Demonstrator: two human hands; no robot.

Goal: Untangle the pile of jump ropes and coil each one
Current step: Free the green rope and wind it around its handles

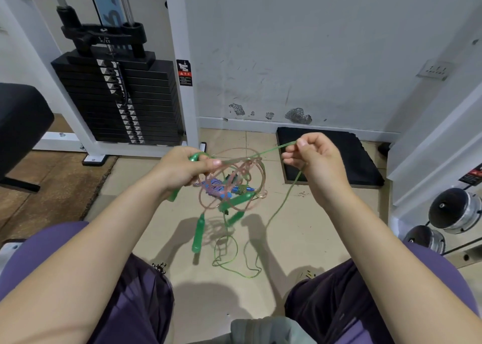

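Note:
A tangle of jump ropes (236, 184) hangs in the air between my hands, made of pinkish clear loops, green cord and a blue patterned rope. My left hand (182, 170) grips a green handle (194, 157) together with some of the pink loops. My right hand (317, 158) pinches a thin green cord (276, 149) that runs taut from the tangle and then drops in loose curls (234, 260) onto the floor. Other green handles (198, 232) dangle below the tangle. A blue handle (241, 189) sits inside the knot.
I sit with my knees apart over a tiled floor (326, 226). A weight stack machine (122, 101) stands at the back left, a black foam pad (339, 155) lies against the wall, and chrome dumbbells (453, 210) rest at the right. A black bench pad (20, 119) is at the far left.

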